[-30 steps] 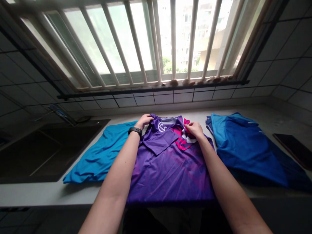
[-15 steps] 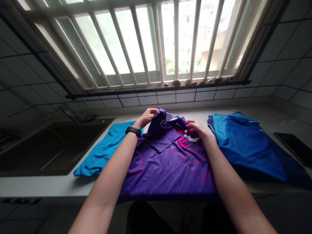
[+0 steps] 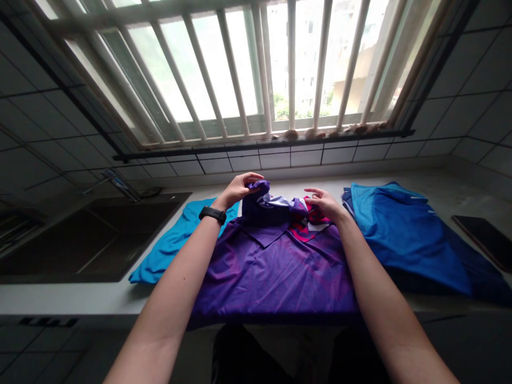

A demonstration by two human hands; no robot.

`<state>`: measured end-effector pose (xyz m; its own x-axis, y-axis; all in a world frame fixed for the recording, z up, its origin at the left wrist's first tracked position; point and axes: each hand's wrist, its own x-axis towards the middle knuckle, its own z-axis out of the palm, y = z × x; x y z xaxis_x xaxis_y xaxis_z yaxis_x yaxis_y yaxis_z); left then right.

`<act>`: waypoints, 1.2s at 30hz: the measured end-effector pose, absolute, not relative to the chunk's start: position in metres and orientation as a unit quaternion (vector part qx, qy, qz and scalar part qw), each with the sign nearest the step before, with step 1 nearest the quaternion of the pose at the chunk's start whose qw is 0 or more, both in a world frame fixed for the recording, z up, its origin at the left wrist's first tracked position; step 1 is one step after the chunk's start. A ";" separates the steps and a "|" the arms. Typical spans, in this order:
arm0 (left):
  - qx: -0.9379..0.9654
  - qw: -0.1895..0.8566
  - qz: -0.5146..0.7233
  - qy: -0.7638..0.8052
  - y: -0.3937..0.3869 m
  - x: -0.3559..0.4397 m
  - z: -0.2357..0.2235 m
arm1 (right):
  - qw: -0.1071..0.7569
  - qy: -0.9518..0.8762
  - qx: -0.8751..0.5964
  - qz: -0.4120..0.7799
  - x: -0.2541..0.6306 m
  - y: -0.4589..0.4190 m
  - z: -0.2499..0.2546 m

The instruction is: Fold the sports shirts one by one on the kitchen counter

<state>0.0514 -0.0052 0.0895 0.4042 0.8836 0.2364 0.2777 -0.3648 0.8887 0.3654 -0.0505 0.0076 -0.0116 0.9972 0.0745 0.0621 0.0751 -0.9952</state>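
A purple shirt [image 3: 276,282] with pinkish tones lies spread on the counter before me, its near edge hanging over the front. My left hand [image 3: 237,191], with a black band on the wrist, pinches the shirt's far left part and lifts it in a fold. White lining shows inside the raised cloth. At the far right part, beside a red-and-white patterned area, my right hand [image 3: 326,205] grips the fabric between thumb and fingers, with the index finger stretched out. Some of its fingertips are hidden in the folds.
A folded turquoise garment [image 3: 172,245] lies left of the shirt, near a dark sink [image 3: 80,240] with a tap [image 3: 120,184]. Folded blue clothes [image 3: 404,240] and a dark phone [image 3: 484,240] are on the right. A barred window [image 3: 256,80] stands behind the counter.
My left hand has shifted slightly left, and the raised cloth has turned, folding over the round emblem. My right index finger has lifted and straightened. The view has shifted slightly.
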 end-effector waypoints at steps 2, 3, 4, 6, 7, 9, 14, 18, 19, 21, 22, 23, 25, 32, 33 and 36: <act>0.742 0.400 0.377 0.383 -0.008 0.051 0.091 | 0.508 -0.541 -0.462 0.485 0.366 -0.051 0.010; 0.744 0.400 0.378 0.380 -0.009 0.051 0.092 | 0.512 -0.540 -0.451 0.492 0.366 -0.051 0.011; 0.742 0.401 0.380 0.379 -0.011 0.051 0.093 | 0.515 -0.539 -0.443 0.498 0.366 -0.051 0.011; 0.734 0.404 0.391 0.382 -0.013 0.049 0.095 | 0.509 -0.544 -0.434 0.507 0.366 -0.051 0.011; 0.729 0.403 0.399 0.384 -0.014 0.048 0.095 | 0.495 -0.553 -0.437 0.508 0.366 -0.051 0.011; 0.720 0.398 0.418 0.387 -0.015 0.045 0.095 | 0.459 -0.575 -0.456 0.501 0.365 -0.051 0.009; 0.696 0.401 0.457 0.382 -0.021 0.030 0.092 | 0.519 -0.576 -0.440 0.453 0.362 -0.049 0.008; 0.691 0.407 0.481 0.353 -0.037 0.013 0.093 | 0.646 -0.541 -0.356 0.403 0.364 -0.048 0.014; 0.693 0.406 0.484 0.348 -0.042 0.009 0.093 | 0.653 -0.544 -0.351 0.394 0.365 -0.048 0.015; 0.695 0.398 0.486 0.349 -0.052 0.004 0.091 | 0.619 -0.579 -0.374 0.376 0.363 -0.050 0.014; 0.696 0.395 0.486 0.352 -0.056 0.002 0.090 | 0.580 -0.607 -0.398 0.370 0.361 -0.052 0.013; 0.695 0.393 0.485 0.357 -0.060 0.001 0.088 | 0.529 -0.637 -0.426 0.365 0.357 -0.055 0.012; 0.693 0.391 0.484 0.365 -0.066 0.002 0.083 | 0.415 -0.688 -0.481 0.350 0.348 -0.059 0.009; 0.705 0.356 0.491 0.368 -0.077 0.006 0.079 | 0.372 -0.712 -0.571 0.171 0.332 -0.064 0.029; 0.710 0.344 0.495 0.364 -0.078 0.004 0.080 | 0.389 -0.704 -0.573 0.155 0.332 -0.065 0.035; 0.730 0.290 0.514 0.344 -0.086 -0.003 0.085 | 0.454 -0.681 -0.566 0.095 0.338 -0.081 0.049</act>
<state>-0.0029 -0.0857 0.0846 0.2350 0.8007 0.5511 0.2052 -0.5950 0.7771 0.3377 -0.0814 0.0494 0.0535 0.8580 0.5108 0.6851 0.3406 -0.6439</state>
